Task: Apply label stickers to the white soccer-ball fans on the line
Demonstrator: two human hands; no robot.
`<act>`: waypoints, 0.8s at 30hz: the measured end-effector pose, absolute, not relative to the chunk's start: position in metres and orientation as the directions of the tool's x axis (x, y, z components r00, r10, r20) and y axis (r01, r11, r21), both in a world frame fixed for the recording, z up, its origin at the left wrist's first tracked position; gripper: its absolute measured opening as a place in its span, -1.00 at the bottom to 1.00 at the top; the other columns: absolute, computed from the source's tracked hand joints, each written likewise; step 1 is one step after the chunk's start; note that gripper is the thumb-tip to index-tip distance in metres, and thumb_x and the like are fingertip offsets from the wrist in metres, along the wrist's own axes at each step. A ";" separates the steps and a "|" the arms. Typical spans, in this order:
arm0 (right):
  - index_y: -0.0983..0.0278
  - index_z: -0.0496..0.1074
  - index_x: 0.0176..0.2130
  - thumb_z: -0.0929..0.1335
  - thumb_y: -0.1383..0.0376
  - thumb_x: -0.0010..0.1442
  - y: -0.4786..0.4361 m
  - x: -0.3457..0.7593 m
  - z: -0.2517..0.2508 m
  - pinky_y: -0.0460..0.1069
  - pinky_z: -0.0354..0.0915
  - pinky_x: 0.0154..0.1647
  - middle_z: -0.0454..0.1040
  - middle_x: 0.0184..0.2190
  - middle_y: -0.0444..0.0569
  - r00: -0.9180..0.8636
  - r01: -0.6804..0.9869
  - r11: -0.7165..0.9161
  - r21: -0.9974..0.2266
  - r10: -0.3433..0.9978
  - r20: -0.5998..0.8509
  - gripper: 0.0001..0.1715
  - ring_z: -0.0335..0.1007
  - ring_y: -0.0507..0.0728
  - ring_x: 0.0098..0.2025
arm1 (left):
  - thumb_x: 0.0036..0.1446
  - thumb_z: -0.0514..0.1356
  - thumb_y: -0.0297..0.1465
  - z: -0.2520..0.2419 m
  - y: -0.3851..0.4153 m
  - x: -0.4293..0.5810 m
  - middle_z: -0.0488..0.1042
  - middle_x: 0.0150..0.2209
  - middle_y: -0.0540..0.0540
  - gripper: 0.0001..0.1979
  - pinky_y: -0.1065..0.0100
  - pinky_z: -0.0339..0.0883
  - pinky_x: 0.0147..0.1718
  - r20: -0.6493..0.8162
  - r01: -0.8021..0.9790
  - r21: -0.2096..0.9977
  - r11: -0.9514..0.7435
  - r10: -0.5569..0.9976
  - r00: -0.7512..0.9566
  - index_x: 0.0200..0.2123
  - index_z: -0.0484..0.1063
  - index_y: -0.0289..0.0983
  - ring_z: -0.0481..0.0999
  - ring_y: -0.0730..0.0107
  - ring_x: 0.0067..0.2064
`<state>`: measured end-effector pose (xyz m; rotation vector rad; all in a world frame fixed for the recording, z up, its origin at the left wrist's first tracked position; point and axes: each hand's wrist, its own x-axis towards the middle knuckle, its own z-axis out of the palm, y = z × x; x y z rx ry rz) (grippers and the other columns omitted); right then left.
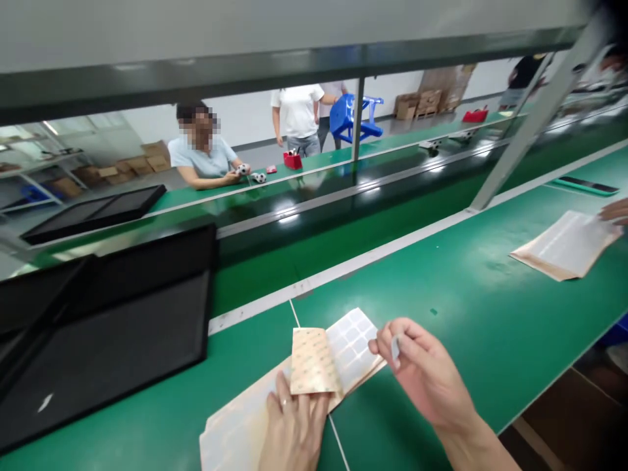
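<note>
Two long green workbenches (441,307) run in parallel across a white-walled factory room. Counted on the near bench: one black tray (112,353), two stacks of backing sheets and one tan adhesive sheet (314,361). The tan sheet lies on the nearer stack of backing sheets (245,425), beside a grid of white square pads (350,347). The left hand (294,428) rests spread and flat on this stack, its fingers against the tan sheet's lower edge. The right hand (422,369) is raised just beside it, thumb and forefinger pinched narrow on one small pale square (395,347). The other stack (566,245) lies well off to the right, a co-worker's fingers (615,210) at its corner. Across the line, a seated person (201,147) handles one of two black-and-white spotted objects (258,177). One red box (293,160) there holds items too small to tell. Behind, a standing person (297,111) is beside a blue stool (356,118), and cardboard boxes (417,104) sit stacked by the wall.
</note>
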<state>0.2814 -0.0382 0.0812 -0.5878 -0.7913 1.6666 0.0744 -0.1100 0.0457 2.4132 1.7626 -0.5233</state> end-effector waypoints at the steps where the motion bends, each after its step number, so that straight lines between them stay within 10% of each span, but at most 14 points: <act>1: 0.24 0.38 -0.43 0.35 0.24 0.26 -0.035 0.283 0.080 0.03 0.16 -0.15 0.28 -0.55 -0.15 -0.232 -0.626 -0.131 -0.769 0.972 0.024 -0.77 0.19 0.06 -0.39 | 0.05 0.00 -0.65 0.051 -0.110 0.077 0.27 0.21 -0.39 -0.31 -0.43 0.15 0.02 -0.373 0.940 -0.108 -0.324 0.890 0.264 0.26 0.20 -0.14 0.16 -0.49 0.22; 7: 0.23 0.39 -0.41 0.31 0.26 0.29 -0.030 0.293 0.069 0.04 0.14 -0.13 0.28 -0.53 -0.15 -0.186 -0.606 -0.123 -0.786 0.983 -0.010 -0.78 0.20 0.07 -0.36 | -0.03 0.36 -0.28 0.075 -0.085 0.079 0.06 0.31 -0.41 -0.20 -0.62 -0.46 0.04 -0.407 0.904 0.107 -0.414 0.811 0.419 0.27 0.15 -0.11 -0.06 -0.49 0.30; 14: 0.23 0.40 -0.41 0.34 0.23 0.27 -0.029 0.304 0.066 0.04 0.15 -0.16 0.27 -0.54 -0.16 -0.158 -0.590 -0.126 -0.798 0.987 -0.039 -0.79 0.20 0.07 -0.38 | -0.03 0.36 -0.18 0.095 -0.053 0.087 0.20 0.24 -0.35 -0.38 -0.30 0.02 0.16 -0.429 0.943 0.195 -0.268 0.842 0.328 0.10 0.33 -0.21 0.07 -0.24 0.30; 21: 0.24 0.39 -0.41 0.41 0.16 0.20 -0.020 0.299 0.056 0.01 0.14 -0.19 0.30 -0.55 -0.16 -0.162 -0.544 -0.196 -0.816 0.979 -0.128 -0.76 0.29 0.10 -0.31 | -0.22 0.45 -0.23 0.075 -0.081 0.042 -0.28 0.38 -0.37 0.15 -0.33 -0.24 0.21 -0.493 0.964 0.200 -0.174 0.833 0.252 0.35 -0.14 -0.14 -0.22 -0.27 0.36; 24: 0.25 0.37 -0.43 0.44 0.14 0.15 -0.007 0.286 0.049 -0.04 0.13 -0.24 0.30 -0.57 -0.19 -0.186 -0.537 -0.237 -0.809 0.969 -0.161 -0.72 0.27 0.05 -0.36 | -0.11 0.40 -0.29 0.045 -0.097 0.023 -0.22 0.37 -0.32 0.02 -0.32 -0.10 0.18 -0.407 0.966 0.149 -0.211 0.877 0.254 0.34 -0.11 -0.05 -0.11 -0.28 0.35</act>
